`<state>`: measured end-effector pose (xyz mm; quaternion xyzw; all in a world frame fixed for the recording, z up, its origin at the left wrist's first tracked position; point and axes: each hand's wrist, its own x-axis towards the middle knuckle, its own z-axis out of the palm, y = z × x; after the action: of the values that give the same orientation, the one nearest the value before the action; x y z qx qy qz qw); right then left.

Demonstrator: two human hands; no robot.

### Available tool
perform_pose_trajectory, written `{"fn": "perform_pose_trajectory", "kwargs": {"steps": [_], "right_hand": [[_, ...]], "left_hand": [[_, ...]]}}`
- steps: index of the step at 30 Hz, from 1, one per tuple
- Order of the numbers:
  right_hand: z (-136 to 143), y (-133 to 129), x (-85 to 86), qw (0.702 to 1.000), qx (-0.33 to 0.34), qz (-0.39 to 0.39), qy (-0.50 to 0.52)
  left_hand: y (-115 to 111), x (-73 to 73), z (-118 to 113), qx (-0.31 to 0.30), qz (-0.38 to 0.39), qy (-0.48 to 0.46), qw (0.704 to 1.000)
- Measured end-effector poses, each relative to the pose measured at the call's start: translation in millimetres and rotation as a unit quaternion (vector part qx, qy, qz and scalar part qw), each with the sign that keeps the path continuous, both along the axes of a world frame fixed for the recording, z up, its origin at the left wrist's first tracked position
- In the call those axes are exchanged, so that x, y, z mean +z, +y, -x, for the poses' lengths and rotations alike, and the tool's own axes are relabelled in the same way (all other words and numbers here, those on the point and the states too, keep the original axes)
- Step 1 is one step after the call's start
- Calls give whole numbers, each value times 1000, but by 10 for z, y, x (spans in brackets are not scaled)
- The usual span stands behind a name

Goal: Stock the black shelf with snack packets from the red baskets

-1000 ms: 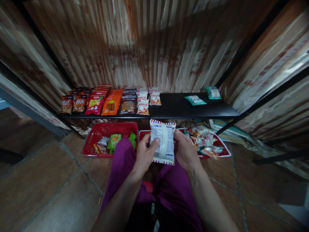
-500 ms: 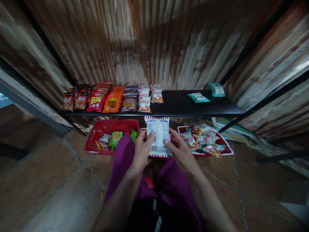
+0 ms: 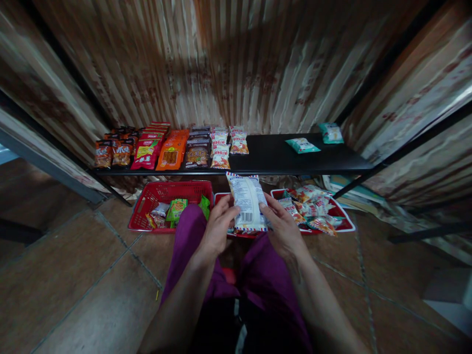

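Note:
A white snack bag (image 3: 248,199) with striped red-and-blue ends is held between my two hands, its printed back and barcode facing me. My left hand (image 3: 220,223) grips its left edge, thumb on the front. On the opposite edge my right hand (image 3: 282,223) holds it the same way. The bag tilts slightly, in front of the black shelf (image 3: 273,155) and above a red basket that it mostly hides. Similar white and orange snack bags (image 3: 220,156) stand in rows on the shelf, beside dark brown snack bags (image 3: 197,153).
Further left on the shelf are orange packets (image 3: 171,152), red packets (image 3: 147,150) and dark peanut-like bags (image 3: 123,151). Two teal bags (image 3: 302,145) lie at its right. Below stand a red basket (image 3: 147,194) with green packets (image 3: 177,210) and a white-rimmed basket (image 3: 348,221) of snack bags.
The bag has shifted slightly right and turned a little anticlockwise in my hands. Both hands still hold it, with my left thumb nearer its edge.

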<state>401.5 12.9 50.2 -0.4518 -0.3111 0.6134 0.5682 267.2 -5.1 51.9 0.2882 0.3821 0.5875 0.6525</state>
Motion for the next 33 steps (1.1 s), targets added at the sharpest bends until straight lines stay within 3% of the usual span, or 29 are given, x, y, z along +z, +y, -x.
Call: {"fn": "perform_pose_trajectory", "kwargs": {"steps": [12, 18, 26, 33], "right_hand": [[0, 77, -82, 997, -41, -27, -57], [26, 40, -70, 992, -10, -73, -100], [45, -24, -31, 998, -48, 0, -37], [-10, -31, -89, 998, -34, -24, -42]], "left_hand": [[14, -8, -7, 7, -9, -4, 1000], [48, -43, -39, 33, -17, -15, 999], [66, -92, -13, 53, 1, -16, 998], [59, -142, 0, 39, 4, -14, 999]]}}
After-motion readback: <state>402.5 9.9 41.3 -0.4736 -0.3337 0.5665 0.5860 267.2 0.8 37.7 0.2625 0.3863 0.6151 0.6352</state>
